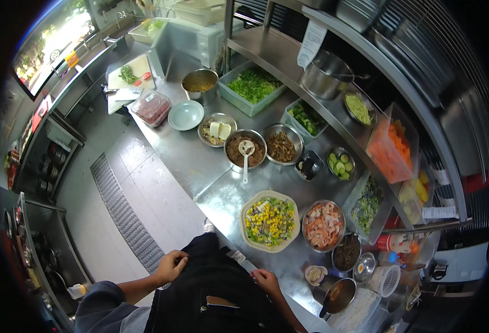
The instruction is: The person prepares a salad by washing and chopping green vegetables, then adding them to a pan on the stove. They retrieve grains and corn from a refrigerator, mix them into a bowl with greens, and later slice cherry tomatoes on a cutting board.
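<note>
My left hand (pixel 171 266) is at the left edge of the black apron (pixel 211 279), its fingers curled against the cloth. On the other side, my right hand (pixel 266 281) is half closed beside the apron's right edge, next to the steel counter's front. Whether either hand pinches the cloth I cannot tell. Ahead on the counter (pixel 211 191) is a cream octagonal bowl (pixel 244 235) of salad topped with corn kernels. Close to its right stands a steel bowl of peeled shrimp (pixel 322 224). A white spoon (pixel 245 166) rests in a bowl of brown minced food (pixel 232 150).
Farther along are bowls of browned strips (pixel 283 147) and cucumber slices (pixel 341 166), a lettuce tub (pixel 252 85) and a cutting board (pixel 142 68). A shelf (pixel 265 45) overhangs the counter's back. Near my right hand stands a steel pot (pixel 346 287) with a dark-handled utensil.
</note>
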{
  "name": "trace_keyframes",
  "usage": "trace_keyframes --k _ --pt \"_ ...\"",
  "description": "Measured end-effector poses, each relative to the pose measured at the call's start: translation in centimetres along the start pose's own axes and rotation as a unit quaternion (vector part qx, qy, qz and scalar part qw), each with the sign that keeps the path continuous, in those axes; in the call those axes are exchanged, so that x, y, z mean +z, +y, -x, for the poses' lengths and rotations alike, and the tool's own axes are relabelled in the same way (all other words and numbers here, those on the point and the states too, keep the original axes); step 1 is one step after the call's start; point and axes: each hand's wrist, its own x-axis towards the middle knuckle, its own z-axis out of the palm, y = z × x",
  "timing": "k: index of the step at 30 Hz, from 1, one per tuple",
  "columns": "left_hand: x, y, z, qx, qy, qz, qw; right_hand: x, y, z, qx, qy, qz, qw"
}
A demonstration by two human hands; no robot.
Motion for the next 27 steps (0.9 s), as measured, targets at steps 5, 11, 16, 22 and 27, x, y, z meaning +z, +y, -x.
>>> trace_keyframes --k 5,11,16,22,27 --pt "-3.9 -3.8 -4.0 0.039 0.05 -0.058 0.996 5.9 -7.4 -5.0 -0.07 -0.065 0.0 0.995" --pt "-13.7 -9.2 -11.8 0.055 0.09 0.091 0.99 19.2 -16.9 -14.9 -0.013 -0.152 -0.078 0.985" --pt "-24.2 -15.2 -13.9 -0.013 0.177 0.101 0.979 32.1 -24.5 -26.6 0.011 -0.134 -0.202 0.97" --pt "-32.7 -19.4 -16.0 -0.081 0.197 0.134 0.968 39.2 -34.2 -36.0 0.052 -0.008 -0.292 0.955" --pt "-36.2 -17.9 -23.6 -0.018 0.164 0.181 0.97 42.3 -37.4 -39.4 0.079 0.039 -0.321 0.943"
